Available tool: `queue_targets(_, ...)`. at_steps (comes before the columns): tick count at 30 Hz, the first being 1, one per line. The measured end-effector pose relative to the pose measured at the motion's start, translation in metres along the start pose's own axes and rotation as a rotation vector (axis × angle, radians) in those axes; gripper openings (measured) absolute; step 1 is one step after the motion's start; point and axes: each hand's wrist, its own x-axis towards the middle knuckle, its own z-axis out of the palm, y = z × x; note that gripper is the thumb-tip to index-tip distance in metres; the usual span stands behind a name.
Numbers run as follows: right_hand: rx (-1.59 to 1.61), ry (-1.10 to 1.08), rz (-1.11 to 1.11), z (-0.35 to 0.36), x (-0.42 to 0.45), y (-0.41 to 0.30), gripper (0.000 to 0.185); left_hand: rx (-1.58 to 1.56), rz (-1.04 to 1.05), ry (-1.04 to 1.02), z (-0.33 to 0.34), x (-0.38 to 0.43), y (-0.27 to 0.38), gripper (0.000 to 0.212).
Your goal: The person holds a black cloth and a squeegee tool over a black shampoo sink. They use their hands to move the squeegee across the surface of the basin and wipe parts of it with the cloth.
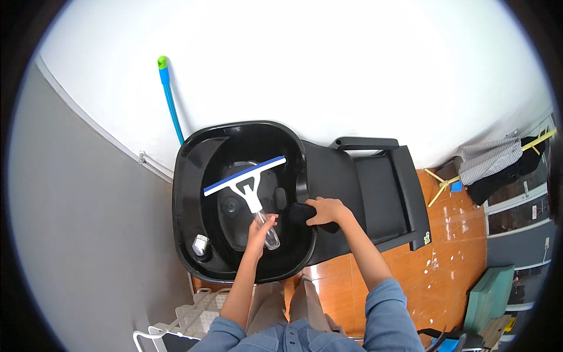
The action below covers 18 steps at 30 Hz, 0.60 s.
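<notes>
My left hand (260,231) is closed round the clear handle of a white squeegee (251,200) with a blue blade edge, held over the black salon wash basin (189,246). My right hand (325,211) grips a black cloth-like item (302,214) at the basin's right rim, beside the neck notch. A chrome tap fitting (201,245) stands on the basin's lower left corner. The black shampoo chair (332,176) adjoins the basin on the right.
A blue pole with a green tip (169,94) leans on the white wall. A white wire rack (176,328) stands at lower left. At right are a yellow stand (444,182) with hanging clothes (490,160) and a green box-like item (488,299).
</notes>
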Motion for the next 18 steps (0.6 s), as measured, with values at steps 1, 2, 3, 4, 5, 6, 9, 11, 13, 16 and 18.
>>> queue_targets(1,-0.004,-0.002,-0.001,0.005,0.0,0.0,0.065,-0.005,0.0,0.002,0.001,-0.001,-0.006,0.028)
queue_targets(2,-0.005,0.066,0.022,0.01,0.002,0.0,0.064,-0.018,-0.008,0.009,0.001,-0.001,-0.012,0.028)
queue_targets(3,0.002,0.13,0.047,0.019,0.004,0.0,0.063,-0.026,-0.023,0.015,0.001,-0.002,-0.018,0.027)
queue_targets(4,-0.007,0.216,0.072,0.028,0.009,0.002,0.061,-0.027,-0.028,0.021,0.002,-0.002,-0.024,0.027)
queue_targets(5,-0.007,0.207,0.068,0.038,0.016,0.003,0.061,-0.038,-0.007,0.034,0.003,-0.002,-0.029,0.027)
queue_targets(6,-0.049,0.365,0.089,0.048,0.024,0.004,0.061,-0.047,0.01,0.043,0.003,-0.002,-0.034,0.026)
queue_targets(9,-0.095,0.625,0.089,0.063,0.048,0.003,0.063,-0.045,-0.042,0.105,0.009,-0.007,-0.04,0.027)
queue_targets(11,-0.261,0.748,0.019,0.06,0.063,0.004,0.067,-0.052,-0.037,0.138,0.012,-0.005,-0.045,0.027)
queue_targets(13,-0.278,0.763,-0.054,0.05,0.079,-0.001,0.055,-0.056,-0.024,0.177,0.013,-0.004,-0.047,0.027)
queue_targets(16,-0.396,1.003,-0.127,0.022,0.108,-0.015,0.042,-0.043,0.003,0.244,0.016,-0.004,-0.047,0.025)
queue_targets(18,-0.418,1.054,-0.123,0.0,0.119,-0.033,0.042,-0.03,0.027,0.272,0.015,-0.003,-0.045,0.025)
